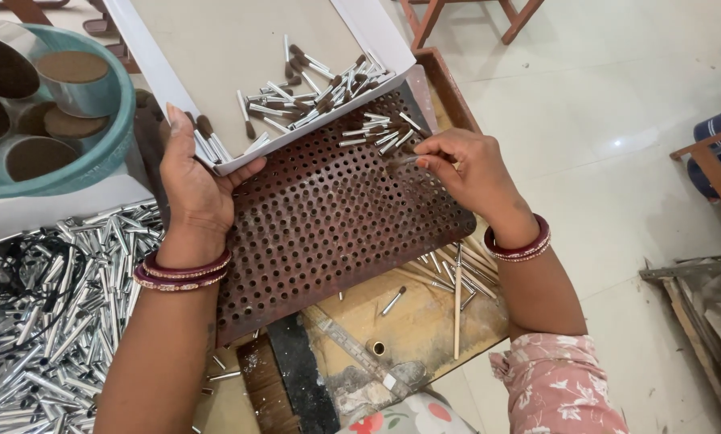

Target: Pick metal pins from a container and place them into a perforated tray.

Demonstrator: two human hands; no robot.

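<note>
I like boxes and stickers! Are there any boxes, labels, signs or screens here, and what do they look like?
Cardboard box: shallow, white rim, brownish-grey inside, tipped at the top of the perforated plate; the left hand holds its near edge, small metal brushes inside.
Round tins: silvery with brown tops, in the teal tub at upper left.
No labels, signs or screens show.

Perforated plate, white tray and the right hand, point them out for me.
Perforated plate (328,217), head view: bare middle of the rusty holed surface.
White tray (216,48), head view: bare cardboard floor.
Right hand (465,169), head view: back of the hand.
</note>
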